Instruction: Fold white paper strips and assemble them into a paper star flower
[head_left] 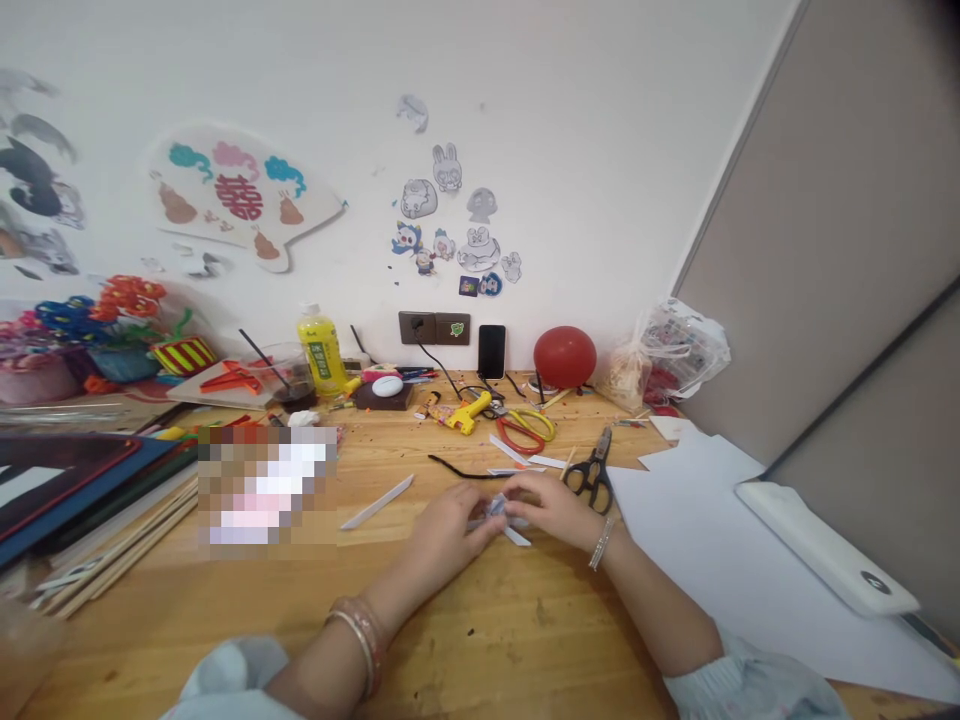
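Several potted craft flowers [120, 300]: left edge of the frame, by the wall; blue and orange heads.
Wooden sticks [139, 541]: lower left, lying side by side on the table [487, 665].
Yellow-green bottle [321, 347]: left of centre, upright, near the wall.
Loose white strip [377, 503]: left of centre, flat and slanting, apart from the hands.
Left hand [450, 520]: below centre; thumb and fingers grasp the folded paper piece [496, 508] from its left.
Yellow glue gun [469, 412]: centre, lying above the hands.
Folded paper piece: just below centre, between both hands' fingertips, partly hidden; a white end juts toward the lower right.
Right hand [551, 508]: right of the piece, fingers curled, grasping it.
Red balloon [565, 357]: right of centre, near the wall.
Black-handled scissors [592, 475]: beside the right hand, tips pointing up the frame.
White sheet [712, 540]: lower right, flat.
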